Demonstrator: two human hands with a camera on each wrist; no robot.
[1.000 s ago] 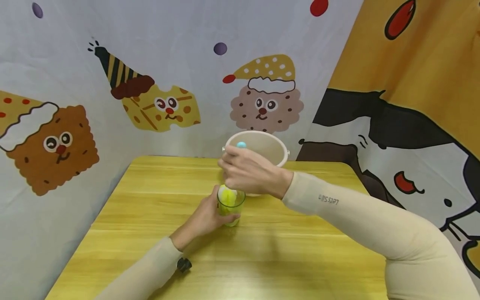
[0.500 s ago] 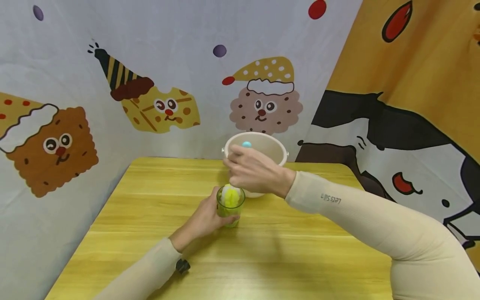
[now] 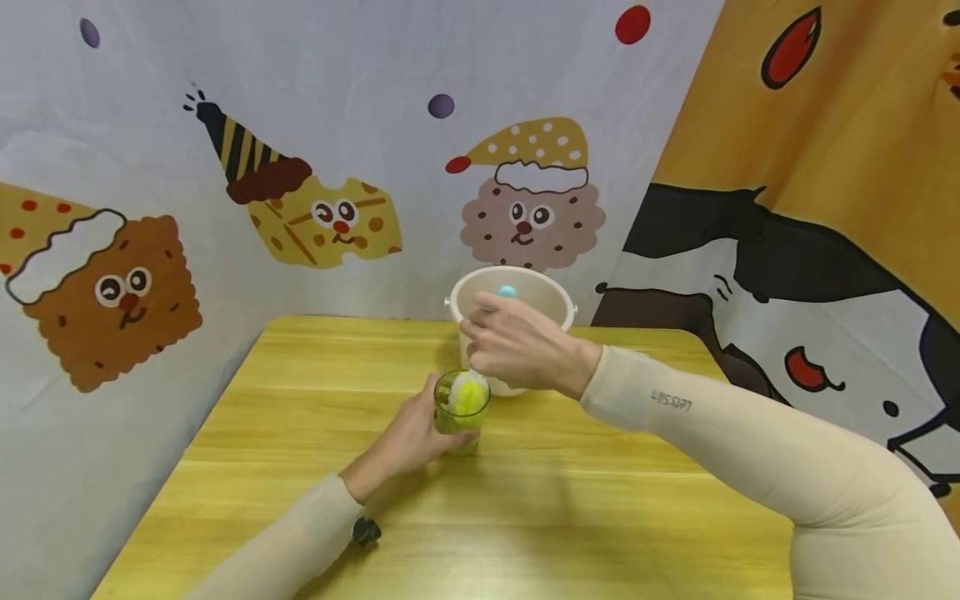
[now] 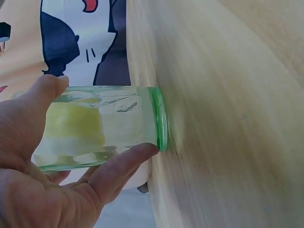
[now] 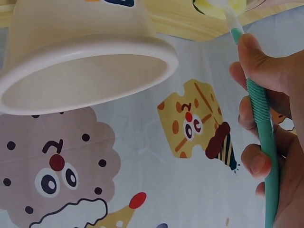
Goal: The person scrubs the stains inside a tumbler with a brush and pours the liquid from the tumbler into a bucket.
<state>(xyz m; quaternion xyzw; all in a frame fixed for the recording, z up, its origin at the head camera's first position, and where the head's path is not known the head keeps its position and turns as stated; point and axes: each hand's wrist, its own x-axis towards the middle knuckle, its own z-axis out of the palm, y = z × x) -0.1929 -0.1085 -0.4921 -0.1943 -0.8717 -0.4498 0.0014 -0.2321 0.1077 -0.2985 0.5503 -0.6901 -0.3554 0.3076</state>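
Note:
My left hand point(image 3: 401, 433) grips a clear greenish drinking glass point(image 3: 454, 427) that stands on the table, thumb low on its side. In the left wrist view the fingers wrap round the glass point(image 4: 126, 114) near its green base. My right hand point(image 3: 525, 346) holds a cup brush by its green ribbed handle point(image 5: 260, 107), above the glass. The yellow and white sponge head point(image 3: 468, 393) sits inside the glass, against the right part of the rim. Above the right hand shows the handle's light blue end point(image 3: 507, 292).
Behind the right hand, at the table's far edge, stands a cream bucket point(image 3: 551, 292). The wooden table point(image 3: 600, 500) reaches up to a printed cloth backdrop point(image 3: 337, 83). A small black object point(image 3: 366, 532) is at the left wrist.
My right hand has shifted slightly to the right with the brush. The sponge head has moved from the middle of the glass towards its right side. The left hand keeps its hold.

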